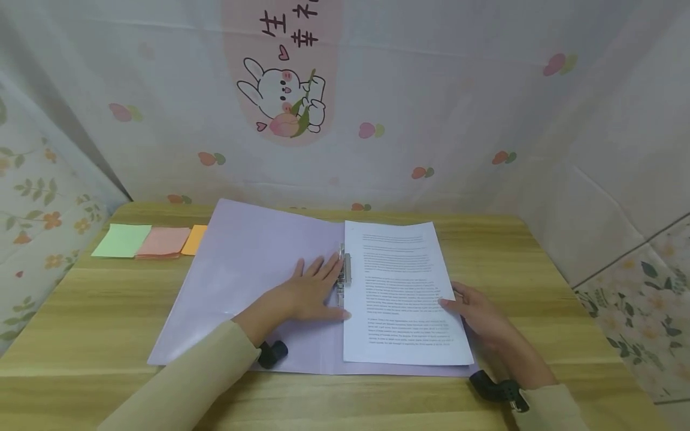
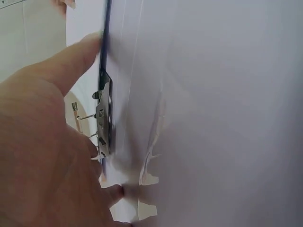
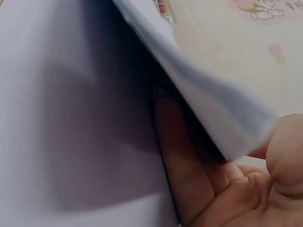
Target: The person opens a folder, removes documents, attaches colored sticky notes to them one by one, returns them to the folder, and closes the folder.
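Note:
A lilac ring binder point(image 1: 253, 257) lies spread open on the table. On its right half is a stack of printed white sheets point(image 1: 401, 287). My left hand point(image 1: 307, 296) rests with spread fingers on the binder beside the metal clip point(image 1: 347, 270), the thumb reaching to the sheets' left edge. Thin prongs of the clip point(image 2: 104, 120) stand out in the left wrist view. At the stack's right edge, my right hand point(image 1: 480, 311) pinches the sheets, thumb on top and fingers beneath. The right wrist view shows the sheets' edge point(image 3: 213, 94) lifted off the binder.
Green sticky notes point(image 1: 121, 240), pink notes point(image 1: 163, 240) and orange notes point(image 1: 193, 239) lie at the back left, the orange ones partly under the binder. A patterned cloth point(image 1: 431, 108) hangs behind the wooden table point(image 1: 517, 263). Dark wrist cameras are on both wrists.

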The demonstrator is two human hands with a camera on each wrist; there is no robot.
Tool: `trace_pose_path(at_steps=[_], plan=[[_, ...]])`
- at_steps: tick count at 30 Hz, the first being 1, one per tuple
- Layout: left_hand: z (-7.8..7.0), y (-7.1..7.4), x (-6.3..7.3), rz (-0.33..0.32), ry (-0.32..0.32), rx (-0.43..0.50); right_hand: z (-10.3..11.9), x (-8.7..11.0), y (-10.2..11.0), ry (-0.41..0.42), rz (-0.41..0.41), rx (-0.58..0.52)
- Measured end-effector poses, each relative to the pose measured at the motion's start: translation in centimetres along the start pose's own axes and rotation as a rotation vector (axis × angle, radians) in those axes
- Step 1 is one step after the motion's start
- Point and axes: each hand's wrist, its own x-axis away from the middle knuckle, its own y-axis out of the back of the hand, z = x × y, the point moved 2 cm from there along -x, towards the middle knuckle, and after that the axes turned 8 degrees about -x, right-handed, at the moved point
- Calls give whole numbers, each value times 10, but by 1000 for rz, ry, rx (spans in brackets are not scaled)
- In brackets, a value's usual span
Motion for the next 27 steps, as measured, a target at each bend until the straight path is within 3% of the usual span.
trace_pose_path(at_steps=[8, 15, 18, 23, 27], plan=[[11, 12, 12, -34, 14, -16, -5, -3, 1, 3, 12, -4], [33, 28, 40, -100, 61, -59, -4, -3, 1, 5, 22, -26], [44, 40, 59, -131, 121, -94, -4, -3, 1, 2, 11, -3], [69, 61, 90, -174, 280, -170, -6, -3, 2, -11, -5, 29], [95, 71, 107, -188, 374, -130, -8, -5, 2, -12, -8, 38]])
